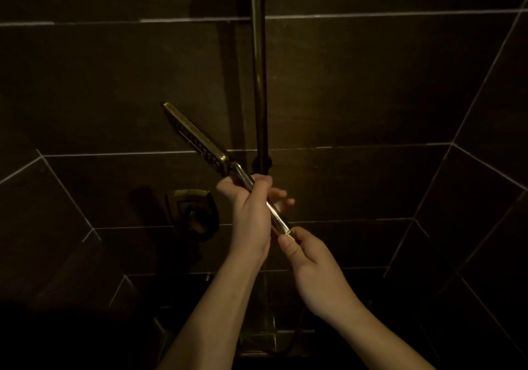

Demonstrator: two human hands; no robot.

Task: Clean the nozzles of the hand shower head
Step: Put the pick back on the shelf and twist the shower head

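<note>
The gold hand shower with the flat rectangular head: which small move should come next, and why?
Probably the right hand should twist the knurled nut at the handle's lower end. It pinches that nut already, while the left hand grips the gold hand shower by its handle, steadying it.

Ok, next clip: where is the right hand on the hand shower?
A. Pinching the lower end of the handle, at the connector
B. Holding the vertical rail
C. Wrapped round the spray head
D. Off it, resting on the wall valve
A: the right hand pinches the connector end of the hand shower, while the left hand grips the handle higher up.
</note>
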